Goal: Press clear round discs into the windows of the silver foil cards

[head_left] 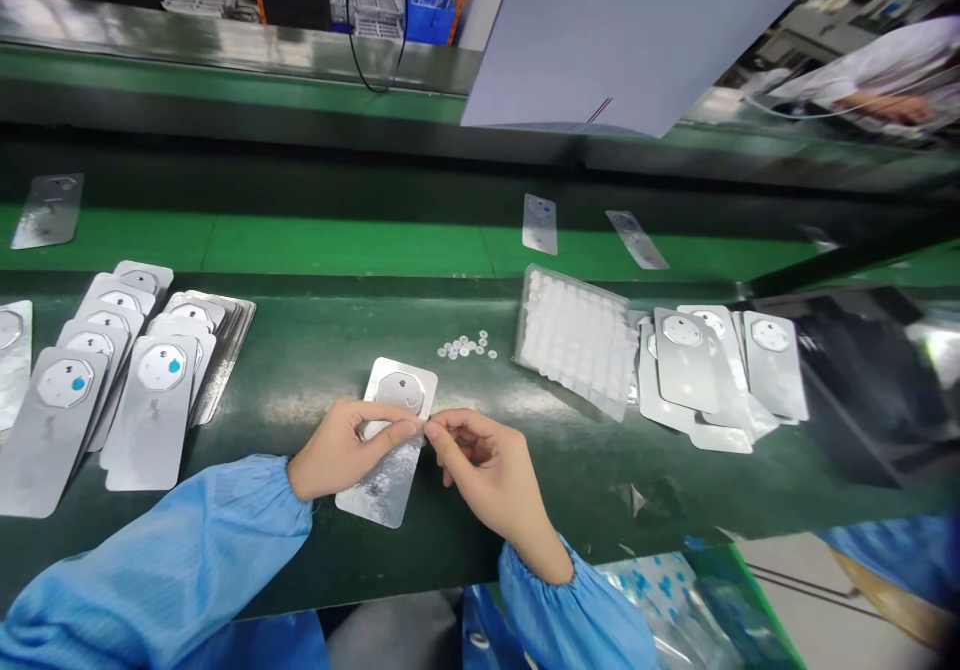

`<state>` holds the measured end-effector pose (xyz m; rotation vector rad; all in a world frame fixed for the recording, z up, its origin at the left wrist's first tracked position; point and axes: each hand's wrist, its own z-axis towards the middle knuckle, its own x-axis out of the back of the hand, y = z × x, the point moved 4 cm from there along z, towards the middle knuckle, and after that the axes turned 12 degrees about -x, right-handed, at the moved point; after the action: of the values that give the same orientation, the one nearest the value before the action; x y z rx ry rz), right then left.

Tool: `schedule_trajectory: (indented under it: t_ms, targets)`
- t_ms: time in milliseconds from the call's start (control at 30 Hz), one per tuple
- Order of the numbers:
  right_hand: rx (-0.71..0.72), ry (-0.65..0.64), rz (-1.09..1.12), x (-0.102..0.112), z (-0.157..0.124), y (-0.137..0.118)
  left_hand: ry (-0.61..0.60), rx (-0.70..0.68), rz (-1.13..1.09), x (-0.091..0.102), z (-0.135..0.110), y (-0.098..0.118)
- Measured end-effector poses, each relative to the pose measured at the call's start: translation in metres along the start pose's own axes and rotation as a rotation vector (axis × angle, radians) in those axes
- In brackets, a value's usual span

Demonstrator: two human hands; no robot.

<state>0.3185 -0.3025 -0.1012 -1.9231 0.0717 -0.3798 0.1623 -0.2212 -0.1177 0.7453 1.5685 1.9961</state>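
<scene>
A silver blister card (pixel 390 440) with a round clear bubble lies on the dark green bench in front of me. My left hand (pixel 346 447) rests on it, fingers curled and pressing it down. My right hand (pixel 484 462) meets it at the card's right edge, thumb and forefinger pinched together on something too small to make out. A small heap of tiny white round parts (pixel 466 346) lies just beyond the card. Both arms wear blue sleeves.
Fanned stacks of finished cards (pixel 127 370) with blue spots lie at the left. A clear tray of white parts (pixel 574 338) and a pile of cards (pixel 712 370) lie at the right. More cards ride the green conveyor belt (pixel 337 245) behind. Another person's sleeve (pixel 877 60) shows far right.
</scene>
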Motion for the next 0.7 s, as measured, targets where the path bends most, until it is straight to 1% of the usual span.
schedule_trajectory:
  t_ms: [67, 233, 333, 433, 500, 600, 700]
  targets:
    - [-0.061, -0.029, 0.075, -0.003, 0.001, 0.004, 0.004, 0.001, -0.012, 0.0, 0.001, 0.0]
    - [-0.098, -0.057, 0.144, -0.006, 0.003, 0.009, 0.049, 0.003, 0.032, 0.0, 0.001, 0.002]
    - [-0.144, -0.087, 0.145, -0.004, 0.005, 0.013, 0.085, -0.065, 0.106, 0.0, -0.001, 0.004]
    - [-0.208, -0.184, 0.126, -0.005, 0.006, 0.013, 0.116, -0.176, 0.164, 0.001, -0.005, 0.005]
    - [-0.236, -0.232, 0.122, -0.005, 0.006, 0.011, 0.131, -0.226, 0.186, 0.001, -0.007, 0.003]
    - [-0.255, -0.252, 0.133, -0.004, 0.006, 0.008, 0.129, -0.241, 0.192, 0.001, -0.007, -0.001]
    - [-0.264, -0.274, 0.118, -0.002, 0.006, 0.007, 0.097, -0.239, 0.175, 0.0, -0.006, -0.004]
